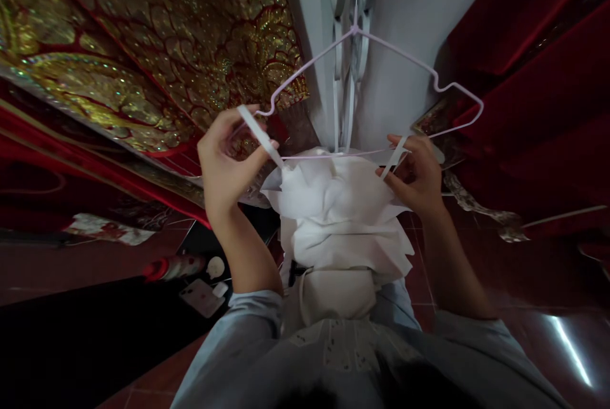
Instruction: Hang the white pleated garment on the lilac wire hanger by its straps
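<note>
A pale pink clothes hanger (355, 30) hangs by its hook in front of me, its bottom bar level with the top of a white ruffled garment (333, 190). My left hand (227, 161) pinches a white strap (261, 136) of the garment beside the hanger's left shoulder. On the other side, my right hand (415, 174) has its fingers closed on a second white strap (394, 156), next to the hanger's lower right corner. Below the straps the garment hangs down in layered ruffles before my body.
Red and gold sequinned garments (190, 34) hang close on the left, and dark red cloth (534, 79) on the right. White metal bars (350, 91) stand behind the hanger. A phone (203, 296) lies on a black surface at lower left, near a small round pale object (216, 267).
</note>
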Motion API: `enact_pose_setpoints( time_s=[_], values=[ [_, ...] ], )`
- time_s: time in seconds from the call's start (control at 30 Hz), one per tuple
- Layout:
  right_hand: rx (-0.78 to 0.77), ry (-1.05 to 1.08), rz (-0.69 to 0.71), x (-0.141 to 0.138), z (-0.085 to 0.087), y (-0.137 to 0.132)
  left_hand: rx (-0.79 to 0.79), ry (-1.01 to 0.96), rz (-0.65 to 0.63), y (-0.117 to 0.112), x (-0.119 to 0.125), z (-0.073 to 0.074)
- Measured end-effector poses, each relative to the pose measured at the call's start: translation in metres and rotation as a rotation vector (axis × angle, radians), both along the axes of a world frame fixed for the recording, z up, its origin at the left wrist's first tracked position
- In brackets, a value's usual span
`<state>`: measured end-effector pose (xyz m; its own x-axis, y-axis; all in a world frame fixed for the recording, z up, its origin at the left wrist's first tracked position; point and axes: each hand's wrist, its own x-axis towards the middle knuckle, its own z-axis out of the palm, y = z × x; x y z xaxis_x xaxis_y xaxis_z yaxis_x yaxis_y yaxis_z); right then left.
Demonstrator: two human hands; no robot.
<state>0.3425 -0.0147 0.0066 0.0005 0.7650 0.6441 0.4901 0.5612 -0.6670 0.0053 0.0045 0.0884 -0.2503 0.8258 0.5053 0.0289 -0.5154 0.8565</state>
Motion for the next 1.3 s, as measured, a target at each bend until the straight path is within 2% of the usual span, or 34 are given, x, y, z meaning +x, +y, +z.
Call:
enact_pose_setpoints(
  time_s=[0.1, 0.17, 0.23, 0.37, 0.47, 0.5, 0.57, 0.63, 0.67, 0.7, 0.77, 0.83, 0.9, 0.97, 1.03, 1.1, 1.17, 1.2, 1.23, 1.27, 1.3],
  values=[
    [0.004, 0.020, -0.001, -0.001, -0.003, -0.002, -0.058, 0.086, 0.032, 0.005, 0.007, 0.012],
    [0.010, 0.037, 0.016, -0.001, -0.003, -0.003, -0.034, 0.063, 0.065, 0.010, 0.009, 0.010],
    [0.019, 0.045, 0.029, -0.001, -0.002, -0.004, -0.013, -0.065, 0.112, 0.013, 0.012, 0.001],
    [0.046, 0.035, 0.055, -0.007, 0.001, -0.009, 0.038, -0.327, 0.177, 0.014, 0.023, -0.028],
    [0.050, -0.005, 0.063, -0.010, 0.001, -0.012, 0.053, -0.500, 0.127, 0.009, 0.036, -0.048],
    [0.071, -0.016, 0.018, -0.008, 0.000, -0.012, 0.028, -0.541, 0.094, 0.007, 0.040, -0.053],
    [0.183, 0.047, -0.190, 0.005, -0.002, -0.006, -0.026, -0.566, 0.045, 0.003, 0.045, -0.059],
    [0.320, 0.222, -0.445, 0.026, -0.002, 0.005, -0.036, -0.556, 0.049, 0.000, 0.046, -0.060],
    [0.362, 0.326, -0.538, 0.038, -0.001, 0.012, -0.029, -0.554, 0.057, 0.000, 0.045, -0.058],
    [0.359, 0.378, -0.564, 0.049, 0.003, 0.019, -0.023, -0.554, 0.059, 0.000, 0.043, -0.055],
    [0.283, 0.375, -0.470, 0.065, 0.016, 0.031, -0.026, -0.561, 0.054, 0.002, 0.037, -0.049],
    [0.124, 0.250, -0.300, 0.069, 0.035, 0.037, -0.053, -0.563, 0.049, 0.004, 0.033, -0.045],
    [0.014, 0.072, -0.201, 0.062, 0.055, 0.039, -0.078, -0.561, 0.042, 0.005, 0.030, -0.044],
    [0.046, -0.098, -0.210, 0.053, 0.071, 0.039, -0.087, -0.559, 0.038, 0.005, 0.030, -0.045],
    [0.180, -0.200, -0.256, 0.045, 0.078, 0.038, -0.100, -0.553, 0.039, 0.002, 0.032, -0.046],
    [0.392, -0.197, -0.302, 0.036, 0.075, 0.033, -0.125, -0.535, 0.043, 0.000, 0.034, -0.048],
    [0.597, -0.132, -0.357, 0.025, 0.065, 0.023, -0.137, -0.511, 0.042, -0.002, 0.034, -0.049],
    [0.651, -0.111, -0.365, 0.017, 0.058, 0.017, -0.131, -0.501, 0.037, -0.002, 0.034, -0.050],
    [0.645, -0.110, -0.347, 0.008, 0.050, 0.010, -0.117, -0.495, 0.027, -0.002, 0.034, -0.051],
    [0.573, -0.127, -0.297, -0.001, 0.043, 0.002, -0.099, -0.493, 0.012, -0.001, 0.034, -0.054],
    [0.427, -0.165, -0.200, -0.011, 0.035, -0.005, -0.082, -0.495, -0.004, -0.001, 0.035, -0.057]
  ],
)
